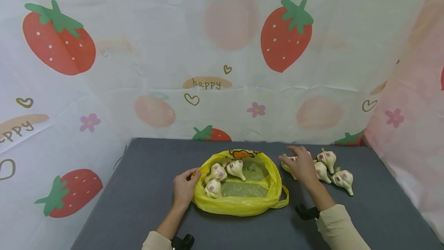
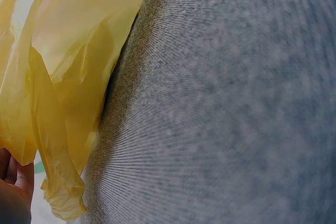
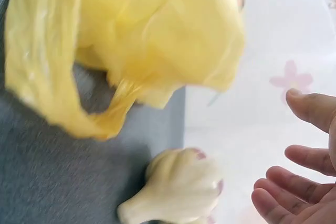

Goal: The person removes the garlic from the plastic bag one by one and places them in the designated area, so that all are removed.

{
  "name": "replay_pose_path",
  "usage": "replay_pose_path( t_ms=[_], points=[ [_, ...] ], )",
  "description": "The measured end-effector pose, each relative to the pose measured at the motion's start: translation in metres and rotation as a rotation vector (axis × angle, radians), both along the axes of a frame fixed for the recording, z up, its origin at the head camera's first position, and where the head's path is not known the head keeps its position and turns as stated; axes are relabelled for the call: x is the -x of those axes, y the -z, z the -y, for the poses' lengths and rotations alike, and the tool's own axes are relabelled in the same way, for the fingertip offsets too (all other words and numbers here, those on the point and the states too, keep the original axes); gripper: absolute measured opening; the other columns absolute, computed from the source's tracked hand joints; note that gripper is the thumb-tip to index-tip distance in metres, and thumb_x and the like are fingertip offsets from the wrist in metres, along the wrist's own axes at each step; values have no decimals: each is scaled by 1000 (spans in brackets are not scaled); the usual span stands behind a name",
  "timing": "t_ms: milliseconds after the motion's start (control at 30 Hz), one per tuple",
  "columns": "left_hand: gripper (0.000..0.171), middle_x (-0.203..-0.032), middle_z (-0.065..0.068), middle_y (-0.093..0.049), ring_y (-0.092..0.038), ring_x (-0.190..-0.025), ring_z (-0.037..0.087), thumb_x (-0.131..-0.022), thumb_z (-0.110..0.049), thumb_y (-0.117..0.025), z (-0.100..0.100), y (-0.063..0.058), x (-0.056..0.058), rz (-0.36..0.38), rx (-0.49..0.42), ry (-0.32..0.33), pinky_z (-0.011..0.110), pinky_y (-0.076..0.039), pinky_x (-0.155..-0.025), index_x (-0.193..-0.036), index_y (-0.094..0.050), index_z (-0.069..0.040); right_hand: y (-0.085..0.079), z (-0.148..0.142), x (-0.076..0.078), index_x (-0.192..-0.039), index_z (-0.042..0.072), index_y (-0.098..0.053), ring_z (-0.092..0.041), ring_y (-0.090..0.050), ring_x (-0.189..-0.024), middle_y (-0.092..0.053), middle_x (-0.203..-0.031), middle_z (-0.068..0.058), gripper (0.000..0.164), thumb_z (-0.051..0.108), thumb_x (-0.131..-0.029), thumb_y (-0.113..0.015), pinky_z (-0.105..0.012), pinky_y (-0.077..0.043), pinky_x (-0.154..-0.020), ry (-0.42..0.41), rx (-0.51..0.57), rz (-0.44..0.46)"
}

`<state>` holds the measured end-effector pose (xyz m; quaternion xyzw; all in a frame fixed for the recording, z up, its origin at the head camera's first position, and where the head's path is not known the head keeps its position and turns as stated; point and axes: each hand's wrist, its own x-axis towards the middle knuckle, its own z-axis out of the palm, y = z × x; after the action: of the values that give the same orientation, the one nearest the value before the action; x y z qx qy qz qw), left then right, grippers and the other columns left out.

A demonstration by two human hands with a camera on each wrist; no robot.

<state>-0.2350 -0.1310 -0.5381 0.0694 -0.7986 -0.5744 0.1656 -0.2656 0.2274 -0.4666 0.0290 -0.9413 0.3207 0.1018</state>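
A yellow plastic bag (image 1: pixel 243 206) lies with its mouth spread wide on the table, several garlic bulbs (image 1: pixel 217 172) inside at its left. My left hand (image 1: pixel 184 189) pinches the bag's left rim between thumb and fingers. In the left wrist view the bag's side (image 2: pixel 79 77) hides part of that hand (image 2: pixel 16 187). To the right of the bag, my right hand (image 1: pixel 301 165) hovers over a loose garlic bulb (image 1: pixel 288 164) with thumb and fingers spread, holding nothing. The right wrist view has these parted fingers (image 3: pixel 302 187) beside a garlic bulb (image 3: pixel 178 184).
More garlic bulbs (image 1: pixel 342 180) lie in a group at the right, by the right hand. A loop handle (image 1: pixel 285 196) of the bag sticks out to its right. Behind the dark grey table (image 1: pixel 138 188) hangs a strawberry-print cloth (image 1: pixel 236 103).
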Motion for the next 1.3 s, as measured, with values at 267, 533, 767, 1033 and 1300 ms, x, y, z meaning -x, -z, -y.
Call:
replay_pose_path(
  t_ms=[267, 533, 767, 1033, 1300],
  points=[
    [20, -100, 16, -75, -68, -78, 11, -88, -17, -73, 0, 0, 0, 0, -2, 5, 15, -51, -63, -102, -77, -4, -8, 14, -2, -132, -4, -56, -42, -58, -110, -56, -125, -28, 53, 25, -90, -71, -52, -53, -87, -62, 65, -27],
    [19, -99, 16, -75, -67, -77, 10, -88, -16, -73, -1, -1, 0, -12, 6, -3, 15, -51, -62, -101, -77, -4, -10, 28, -2, -132, -2, -57, -40, -57, -110, -57, -122, -25, 53, 27, -90, -71, -51, -52, -90, -107, 91, -25],
    [21, -99, 17, -75, -68, -78, 12, -89, -18, -73, 0, -1, 0, -16, -1, 11, 14, -51, -63, -102, -77, -3, -11, 40, -5, -133, 1, -57, -39, -61, -107, -58, -127, -23, 54, 29, -89, -72, -50, -53, -86, -168, 109, 18],
    [22, -101, 18, -74, -69, -80, 15, -90, -19, -72, 0, -1, -1, -18, -2, 15, 14, -51, -63, -103, -76, -2, -4, 58, -5, -133, 3, -58, -36, -57, -113, -58, -128, -22, 54, 32, -90, -71, -51, -50, -92, -250, 153, 55],
    [21, -101, 18, -74, -69, -80, 15, -90, -17, -72, -1, -3, -2, -28, -3, 17, 15, -52, -64, -103, -76, -2, 5, 73, -2, -135, 2, -56, -37, -58, -115, -59, -127, -20, 58, 33, -88, -72, -49, -51, -92, -276, 154, 82]
  ],
)
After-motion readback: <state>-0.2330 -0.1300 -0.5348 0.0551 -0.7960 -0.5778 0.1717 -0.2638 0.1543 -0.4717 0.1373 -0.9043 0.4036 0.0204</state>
